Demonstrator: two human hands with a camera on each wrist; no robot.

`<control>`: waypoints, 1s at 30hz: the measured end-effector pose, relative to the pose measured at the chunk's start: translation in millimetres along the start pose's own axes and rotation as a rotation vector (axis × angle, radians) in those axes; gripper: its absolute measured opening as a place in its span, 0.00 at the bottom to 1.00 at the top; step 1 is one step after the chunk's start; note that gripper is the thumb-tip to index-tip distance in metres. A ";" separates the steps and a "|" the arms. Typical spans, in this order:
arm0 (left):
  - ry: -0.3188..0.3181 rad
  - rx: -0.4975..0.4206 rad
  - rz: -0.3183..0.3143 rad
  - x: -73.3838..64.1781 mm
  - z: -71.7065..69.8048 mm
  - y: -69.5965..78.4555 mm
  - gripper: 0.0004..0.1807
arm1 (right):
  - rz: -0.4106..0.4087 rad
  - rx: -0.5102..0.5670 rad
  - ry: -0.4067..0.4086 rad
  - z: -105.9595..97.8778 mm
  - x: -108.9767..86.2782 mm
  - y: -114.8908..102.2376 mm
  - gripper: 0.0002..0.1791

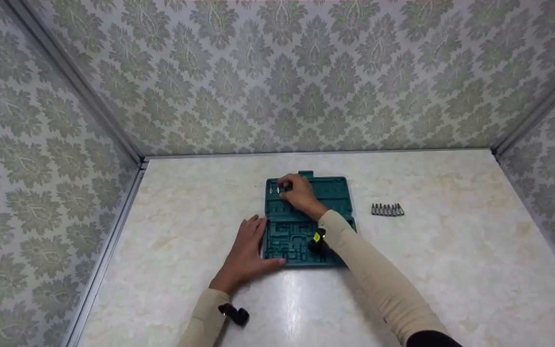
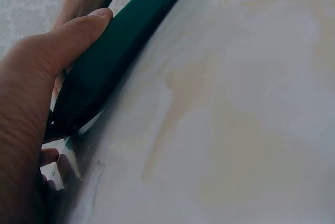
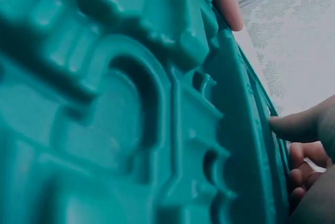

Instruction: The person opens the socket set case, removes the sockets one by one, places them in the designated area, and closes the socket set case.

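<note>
A green plastic tool case (image 1: 287, 243) lies unfolded on the table, with moulded recesses in both halves. My left hand (image 1: 248, 246) rests at its near left corner, thumb along the front edge and fingers spread by the left side. Over the upper half, the lid (image 1: 333, 189), my right hand (image 1: 300, 193) pinches a small silver screwdriver bit (image 1: 278, 190) between thumb and forefinger. Another bit (image 1: 270, 190) sits just left of it in the lid. The right wrist view shows the right thumb (image 3: 296, 124) at the lid; the bit is hidden there.
Several screwdriver bits (image 1: 387, 210) stand in a row on the pale marbled table (image 1: 451, 250), right of the case. Patterned wall panels (image 1: 316, 86) rise behind and at both sides. My right forearm (image 1: 374, 274) crosses over the case's lower half.
</note>
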State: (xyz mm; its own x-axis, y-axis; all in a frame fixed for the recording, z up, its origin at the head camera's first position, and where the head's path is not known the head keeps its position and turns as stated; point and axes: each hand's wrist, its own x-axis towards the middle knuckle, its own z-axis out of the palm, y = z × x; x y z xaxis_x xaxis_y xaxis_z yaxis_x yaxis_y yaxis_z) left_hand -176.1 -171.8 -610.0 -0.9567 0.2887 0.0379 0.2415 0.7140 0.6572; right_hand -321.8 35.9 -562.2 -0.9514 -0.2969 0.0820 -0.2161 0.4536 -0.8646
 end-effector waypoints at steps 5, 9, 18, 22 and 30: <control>0.009 0.014 0.006 -0.2 -0.8 0.7 0.72 | -0.043 0.038 0.034 2.3 -1.1 1.8 0.13; 0.019 0.023 0.013 -0.5 -0.9 1.2 0.71 | -0.082 -0.020 0.046 3.4 -2.6 1.4 0.10; 0.017 -0.001 0.008 -1.6 -1.0 0.9 0.72 | -0.086 -0.033 0.141 10.0 -2.6 0.6 0.06; 0.015 -0.003 0.010 -1.2 -0.3 0.5 0.72 | -0.073 0.020 0.170 9.9 -2.7 1.0 0.07; 0.007 -0.001 0.010 -1.0 -1.3 -1.3 0.72 | -0.080 0.188 0.171 -14.1 -8.4 1.1 0.08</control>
State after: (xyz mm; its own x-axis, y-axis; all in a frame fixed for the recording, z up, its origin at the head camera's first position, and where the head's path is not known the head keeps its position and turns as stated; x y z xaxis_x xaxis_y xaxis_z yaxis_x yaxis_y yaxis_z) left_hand -175.7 -173.9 -609.9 -0.9553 0.2915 0.0500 0.2512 0.7103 0.6575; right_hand -317.2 50.8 -556.9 -0.9596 -0.1720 0.2229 -0.2630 0.2651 -0.9277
